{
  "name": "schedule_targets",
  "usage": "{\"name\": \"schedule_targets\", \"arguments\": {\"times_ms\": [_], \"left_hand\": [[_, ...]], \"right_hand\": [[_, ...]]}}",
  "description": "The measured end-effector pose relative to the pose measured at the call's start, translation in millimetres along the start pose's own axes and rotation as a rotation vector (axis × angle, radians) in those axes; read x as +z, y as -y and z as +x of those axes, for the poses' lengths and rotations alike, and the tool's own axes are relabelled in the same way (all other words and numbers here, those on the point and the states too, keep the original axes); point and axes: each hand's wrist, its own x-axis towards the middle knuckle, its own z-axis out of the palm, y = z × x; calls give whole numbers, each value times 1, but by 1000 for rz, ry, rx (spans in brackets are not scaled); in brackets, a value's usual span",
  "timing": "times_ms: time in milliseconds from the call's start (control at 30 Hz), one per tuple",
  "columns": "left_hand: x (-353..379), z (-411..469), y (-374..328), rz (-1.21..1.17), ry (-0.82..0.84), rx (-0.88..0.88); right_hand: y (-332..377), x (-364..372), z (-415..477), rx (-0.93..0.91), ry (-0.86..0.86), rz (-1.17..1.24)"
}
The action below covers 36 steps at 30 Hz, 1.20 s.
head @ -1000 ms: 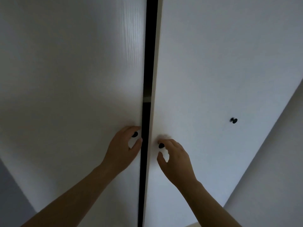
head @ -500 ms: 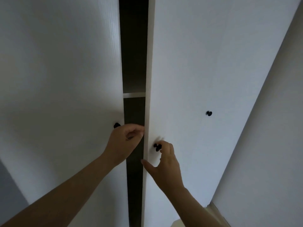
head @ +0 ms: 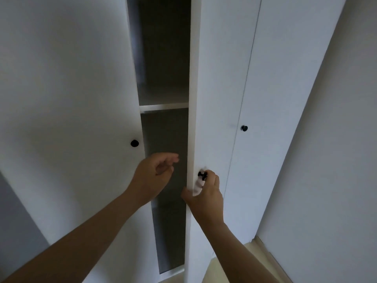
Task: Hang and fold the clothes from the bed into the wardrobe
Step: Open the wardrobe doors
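I am close up against the wardrobe, which fills my view from the left edge to the pale wall on the right. I have the right hand on the right door: the fingers pinch the black right knob near that door's inner edge, and the thumb lies against the edge just below it. The left hand hangs in front of the gap between the two doors, fingers loosely curled, holding nothing and touching nothing. It is below and to the right of the left knob, well clear of it. That knob sits at the inner edge of the left door.

Both doors stand ajar, and between them I see the dark inside of the wardrobe, crossed by one white shelf above hand height. I cannot tell what, if anything, lies deeper in. Right of the right door is a third door, closed, with its own black knob. A strip of light floor shows at the bottom right.
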Motion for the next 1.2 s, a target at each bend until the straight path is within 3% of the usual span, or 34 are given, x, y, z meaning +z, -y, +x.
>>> {"name": "schedule_targets", "arguments": {"times_ms": [333,667,1033,1200], "left_hand": [[47,-38,-12,-10,55,-105],[117,-37,-41,-7,171,-89],[152,-29,-42,44,213,-34],[154,-31,-29,80,181,-74]], "right_hand": [[-70,-116,-27,164,47,198],[-130,-236,-9,239,-189,18],[-155,-262,-21,294,-340,-41],[-141,-241,-30,212,-210,17]]}}
